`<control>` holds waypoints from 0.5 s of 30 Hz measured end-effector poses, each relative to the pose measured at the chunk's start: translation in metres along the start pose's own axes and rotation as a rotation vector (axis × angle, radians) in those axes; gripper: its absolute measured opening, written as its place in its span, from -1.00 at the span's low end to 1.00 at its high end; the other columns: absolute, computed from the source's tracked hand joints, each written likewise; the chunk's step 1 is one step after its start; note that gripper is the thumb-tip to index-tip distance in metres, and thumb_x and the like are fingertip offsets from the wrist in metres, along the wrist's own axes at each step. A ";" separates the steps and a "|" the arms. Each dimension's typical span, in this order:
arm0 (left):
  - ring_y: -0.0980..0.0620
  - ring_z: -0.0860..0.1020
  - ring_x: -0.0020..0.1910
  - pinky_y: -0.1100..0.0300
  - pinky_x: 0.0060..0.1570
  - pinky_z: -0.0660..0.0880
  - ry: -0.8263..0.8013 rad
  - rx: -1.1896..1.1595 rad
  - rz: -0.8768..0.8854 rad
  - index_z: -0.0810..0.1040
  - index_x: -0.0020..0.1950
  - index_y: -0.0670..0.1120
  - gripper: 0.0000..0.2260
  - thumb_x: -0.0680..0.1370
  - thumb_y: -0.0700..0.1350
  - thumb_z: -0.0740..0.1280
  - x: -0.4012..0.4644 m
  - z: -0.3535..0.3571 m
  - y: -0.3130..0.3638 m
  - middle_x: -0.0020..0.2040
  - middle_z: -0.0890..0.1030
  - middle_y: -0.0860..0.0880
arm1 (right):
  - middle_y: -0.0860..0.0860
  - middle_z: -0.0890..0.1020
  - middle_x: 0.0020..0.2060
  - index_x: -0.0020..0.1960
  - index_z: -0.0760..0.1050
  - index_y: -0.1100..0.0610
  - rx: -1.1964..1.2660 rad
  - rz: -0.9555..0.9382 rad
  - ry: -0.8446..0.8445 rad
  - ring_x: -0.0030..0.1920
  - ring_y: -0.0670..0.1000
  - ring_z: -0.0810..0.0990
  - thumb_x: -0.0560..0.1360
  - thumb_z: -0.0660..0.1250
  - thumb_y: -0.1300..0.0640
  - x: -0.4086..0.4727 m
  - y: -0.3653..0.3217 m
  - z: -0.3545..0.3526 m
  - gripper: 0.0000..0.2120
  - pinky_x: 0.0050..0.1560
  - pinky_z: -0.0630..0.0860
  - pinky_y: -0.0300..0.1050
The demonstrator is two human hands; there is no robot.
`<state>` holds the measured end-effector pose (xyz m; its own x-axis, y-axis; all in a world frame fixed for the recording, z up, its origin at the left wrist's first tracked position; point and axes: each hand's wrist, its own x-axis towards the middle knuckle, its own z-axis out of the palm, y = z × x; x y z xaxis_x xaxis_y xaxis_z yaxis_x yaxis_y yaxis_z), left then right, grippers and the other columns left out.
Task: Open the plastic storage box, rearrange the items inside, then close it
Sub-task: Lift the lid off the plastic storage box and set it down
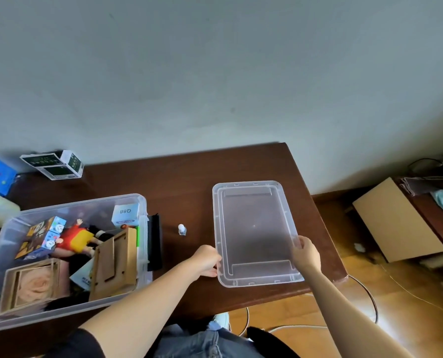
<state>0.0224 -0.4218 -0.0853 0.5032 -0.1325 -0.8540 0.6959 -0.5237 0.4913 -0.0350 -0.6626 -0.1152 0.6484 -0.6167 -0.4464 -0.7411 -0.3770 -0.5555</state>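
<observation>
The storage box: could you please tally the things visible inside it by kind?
In the storage box:
Wooden frames: 2
Cartoon-printed cartons: 2
Pale blue box: 1
Doll in red: 1
Total: 6, with more partly hidden beneath.

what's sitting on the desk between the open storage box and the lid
In the head view, a small white-capped bottle stands between storage box and lid; a black object lies against the box.

A plain pale grey-green painted wall fills the upper view. A dark brown wooden tabletop meets it along its far edge. Past the tabletop's right edge, glossy orange-brown wooden floor catches bright light, with a tan cardboard box leaning against dark furniture.
</observation>
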 end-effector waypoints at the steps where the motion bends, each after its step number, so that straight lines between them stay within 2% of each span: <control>1: -0.13 0.61 -0.07 0.22 -0.18 0.58 0.000 -0.014 -0.002 0.46 -0.12 -0.15 -0.87 0.59 -0.29 0.17 -0.001 0.001 0.000 -0.18 0.54 -0.12 | 0.11 0.56 0.19 0.34 0.39 0.17 -0.008 0.002 -0.004 0.09 0.12 0.57 0.62 0.15 0.03 0.001 0.001 0.001 -0.64 0.06 0.52 -0.06; 3: -0.14 0.63 -0.02 0.28 -0.29 0.57 0.002 -0.030 -0.008 0.47 -0.05 -0.17 -0.90 0.59 -0.28 0.17 -0.001 0.002 -0.001 -0.12 0.55 -0.12 | 0.12 0.56 0.20 0.34 0.39 0.19 -0.010 0.010 -0.008 0.11 0.13 0.56 0.62 0.16 0.11 0.003 0.003 0.003 -0.67 0.08 0.52 -0.05; 6: -0.12 0.61 0.04 0.30 -0.30 0.56 -0.001 -0.050 -0.035 0.49 0.05 -0.18 -0.89 0.60 -0.26 0.18 0.003 0.002 -0.004 -0.03 0.53 -0.12 | 0.13 0.54 0.24 0.35 0.39 0.20 -0.007 0.025 -0.015 0.17 0.16 0.55 0.60 0.17 0.18 0.003 0.004 0.006 -0.67 0.14 0.51 0.00; 8: -0.11 0.60 0.04 0.23 -0.17 0.57 -0.028 -0.069 -0.057 0.45 0.24 -0.21 -0.78 0.61 -0.24 0.16 0.005 0.002 -0.005 -0.01 0.54 -0.12 | 0.14 0.51 0.28 0.37 0.38 0.19 -0.011 0.028 -0.018 0.20 0.18 0.53 0.59 0.17 0.20 0.003 0.005 0.008 -0.65 0.19 0.50 0.04; 11: -0.15 0.55 0.17 0.10 0.06 0.53 -0.058 -0.051 -0.077 0.34 0.40 -0.22 -0.66 0.63 -0.21 0.15 0.003 0.000 -0.006 0.22 0.52 -0.21 | 0.14 0.47 0.33 0.40 0.35 0.19 -0.020 0.033 -0.027 0.23 0.19 0.51 0.59 0.18 0.21 0.003 0.006 0.009 -0.62 0.23 0.50 0.09; 13: -0.15 0.52 0.22 0.09 0.11 0.52 -0.070 -0.037 -0.077 0.29 0.45 -0.21 -0.63 0.64 -0.19 0.14 0.000 -0.002 -0.007 0.31 0.47 -0.22 | 0.13 0.42 0.37 0.43 0.31 0.19 -0.025 0.047 -0.029 0.28 0.20 0.47 0.59 0.19 0.21 0.001 0.004 0.010 -0.59 0.25 0.48 0.11; 15: -0.13 0.53 0.21 0.09 0.12 0.51 -0.080 -0.014 -0.063 0.27 0.46 -0.19 -0.61 0.64 -0.16 0.15 -0.006 -0.005 -0.006 0.32 0.46 -0.20 | 0.14 0.38 0.39 0.43 0.30 0.18 -0.037 0.056 0.022 0.32 0.22 0.42 0.58 0.20 0.21 -0.001 0.000 0.011 -0.57 0.27 0.46 0.14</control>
<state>0.0175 -0.4138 -0.0825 0.4161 -0.1665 -0.8939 0.7323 -0.5214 0.4380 -0.0335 -0.6541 -0.1222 0.6022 -0.6525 -0.4600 -0.7822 -0.3669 -0.5035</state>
